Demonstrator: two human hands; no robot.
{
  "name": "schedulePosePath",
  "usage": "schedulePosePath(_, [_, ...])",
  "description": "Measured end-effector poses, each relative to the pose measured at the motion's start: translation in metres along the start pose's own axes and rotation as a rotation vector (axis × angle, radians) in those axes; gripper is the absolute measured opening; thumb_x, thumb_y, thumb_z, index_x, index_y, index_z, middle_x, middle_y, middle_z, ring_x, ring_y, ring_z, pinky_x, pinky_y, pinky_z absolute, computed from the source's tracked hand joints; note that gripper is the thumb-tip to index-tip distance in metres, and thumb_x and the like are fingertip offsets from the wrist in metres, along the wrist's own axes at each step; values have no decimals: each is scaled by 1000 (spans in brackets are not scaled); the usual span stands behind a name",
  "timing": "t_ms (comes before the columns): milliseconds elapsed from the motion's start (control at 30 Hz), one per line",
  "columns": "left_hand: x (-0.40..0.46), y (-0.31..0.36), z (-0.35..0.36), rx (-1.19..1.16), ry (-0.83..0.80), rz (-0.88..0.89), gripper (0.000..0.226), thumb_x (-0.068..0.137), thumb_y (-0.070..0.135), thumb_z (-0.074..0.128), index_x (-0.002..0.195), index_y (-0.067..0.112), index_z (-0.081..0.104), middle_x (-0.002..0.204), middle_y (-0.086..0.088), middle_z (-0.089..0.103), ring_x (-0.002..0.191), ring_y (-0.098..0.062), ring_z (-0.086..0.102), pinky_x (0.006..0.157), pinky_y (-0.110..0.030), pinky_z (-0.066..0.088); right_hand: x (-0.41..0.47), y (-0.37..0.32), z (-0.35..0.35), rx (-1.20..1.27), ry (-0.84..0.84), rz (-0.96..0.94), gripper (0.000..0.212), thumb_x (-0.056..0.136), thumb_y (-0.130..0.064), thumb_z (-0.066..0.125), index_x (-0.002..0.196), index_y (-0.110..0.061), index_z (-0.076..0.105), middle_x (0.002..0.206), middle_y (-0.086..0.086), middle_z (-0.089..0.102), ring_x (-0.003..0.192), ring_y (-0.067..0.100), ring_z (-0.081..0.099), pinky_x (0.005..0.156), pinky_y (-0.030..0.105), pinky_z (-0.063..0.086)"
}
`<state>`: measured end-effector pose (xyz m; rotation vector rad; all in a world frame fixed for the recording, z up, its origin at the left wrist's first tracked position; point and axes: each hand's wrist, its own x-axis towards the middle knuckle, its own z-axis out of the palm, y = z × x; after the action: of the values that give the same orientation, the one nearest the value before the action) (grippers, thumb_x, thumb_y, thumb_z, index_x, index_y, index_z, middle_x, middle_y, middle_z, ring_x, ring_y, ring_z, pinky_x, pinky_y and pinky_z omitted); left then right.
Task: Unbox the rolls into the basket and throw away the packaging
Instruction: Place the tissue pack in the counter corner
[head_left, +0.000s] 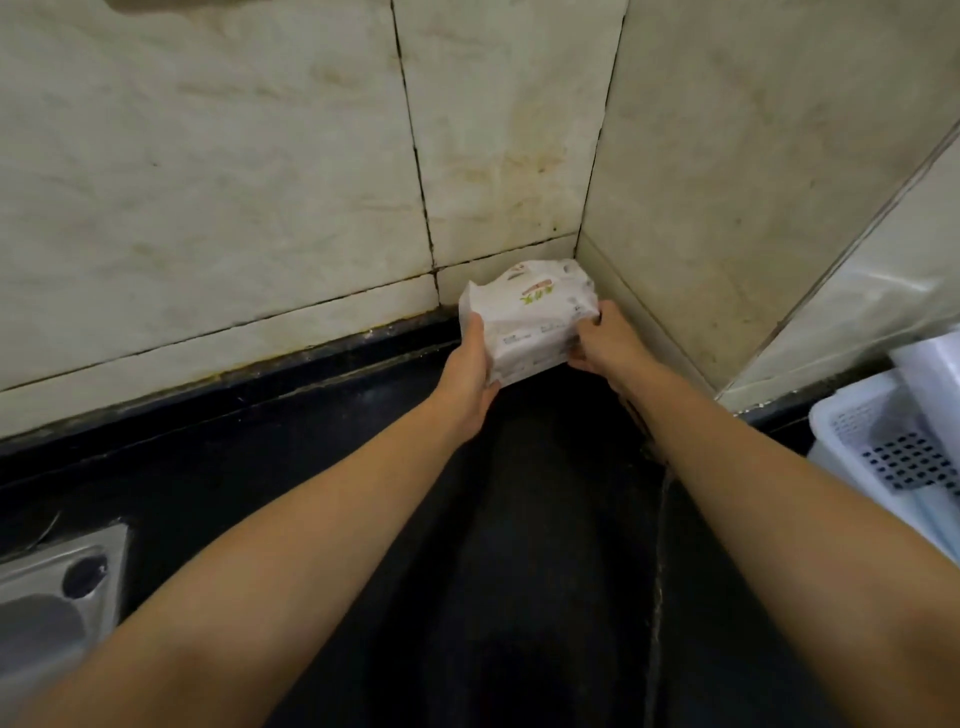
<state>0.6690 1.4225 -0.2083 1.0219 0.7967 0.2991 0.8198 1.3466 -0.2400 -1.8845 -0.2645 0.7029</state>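
Observation:
A white plastic-wrapped pack of rolls (530, 317) with green and orange print sits in the far corner of the dark countertop (322, 467), against the tiled walls. My left hand (470, 371) grips the pack's left end. My right hand (605, 340) holds its right end, fingers pressed on the wrapper. The pack is sealed. A white perforated basket (883, 441) stands at the right edge of the view, partly cut off.
Beige tiled walls (260, 182) meet in a corner right behind the pack. A metal sink rim with a dark hole (57, 582) shows at the lower left. The dark countertop stretches between my forearms.

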Motion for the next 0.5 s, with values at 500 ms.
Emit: schedulePosePath(500, [-103,-43,46,464,-184,78,24,98,29,37,115,20,51,118,-5,57,111,-18,53,94,-35,45,-235,52,-138,-46,128,-114,27,97,-8,39,95,-19,64,93,-1,68,92,16,66,83,28,53])
